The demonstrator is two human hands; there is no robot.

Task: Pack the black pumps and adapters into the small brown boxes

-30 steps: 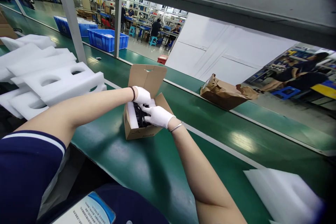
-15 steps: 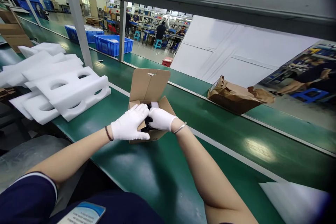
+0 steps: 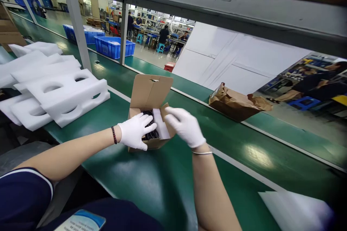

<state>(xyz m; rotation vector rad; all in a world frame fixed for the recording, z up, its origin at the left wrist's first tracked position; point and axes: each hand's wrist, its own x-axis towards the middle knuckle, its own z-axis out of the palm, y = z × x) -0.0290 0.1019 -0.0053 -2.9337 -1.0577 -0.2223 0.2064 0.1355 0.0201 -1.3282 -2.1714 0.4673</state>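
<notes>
A small brown cardboard box (image 3: pixel 149 94) stands on the green work surface with its lid raised. Inside lie a coiled black cable (image 3: pixel 153 134) and a strip of white foam (image 3: pixel 161 124). My left hand (image 3: pixel 137 130), in a white glove, rests over the cable with its fingers spread. Close to the right side flap (image 3: pixel 169 128) is my gloved right hand (image 3: pixel 185 126), fingers stretched out and nothing seen in it. Whether its fingertips touch the flap I cannot tell.
White foam inserts (image 3: pixel 67 94) with cut-outs are piled on the left. Beyond the box runs a green conveyor (image 3: pixel 189 104), with blue bins (image 3: pixel 111 47) and a crumpled brown paper-lined box (image 3: pixel 235 103) along its far side. White sheets (image 3: pixel 292 205) lie at lower right. A post (image 3: pixel 76 21) rises on the left.
My right hand has come out of the box to its right side, uncovering the foam strip and more cable. My left hand stays over the box, its fingers now more spread.
</notes>
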